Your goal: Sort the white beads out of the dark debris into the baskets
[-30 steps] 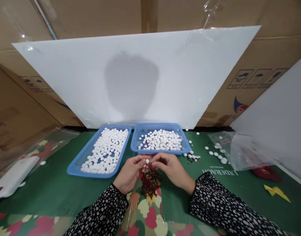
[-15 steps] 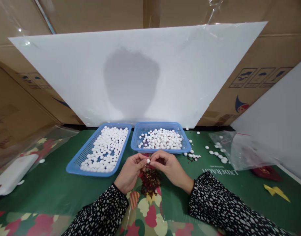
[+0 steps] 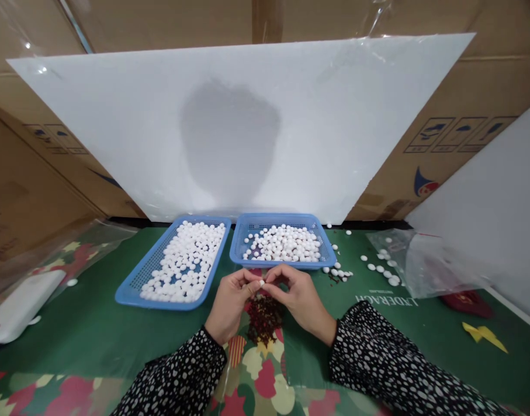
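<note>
Since the earlier pictures the view had tilted a little, so the large white foam board (image 3: pixel 247 127) leaning on the brown cardboard boxes (image 3: pixel 485 98) sat slightly higher and wider; the hands had kept their place, drawing a touch closer together over the small white round bead (image 3: pixel 261 282).

One green printed surface (image 3: pixel 96 329) carried everything. Two blue perforated plastic trays stood side by side at its far edge: the left blue tray (image 3: pixel 133 292) was thickly filled with white beads, and the right blue tray (image 3: pixel 243 240), just beyond the hands, held a thinner heap of the same beads. One clear plastic bag (image 3: pixel 425 260) lay well to the right with a few loose beads at its mouth, and a further scatter of loose white beads (image 3: pixel 338 273) lay just beside the right tray. One dark red crumbly pile (image 3: pixel 264 318) sat on the surface directly below the hands.

The left hand (image 3: pixel 230 303) and the right hand (image 3: pixel 299 297) met at their fingers, which were nearly closed and pinched the single white bead between them, in front of the right tray and above the red pile.
</note>
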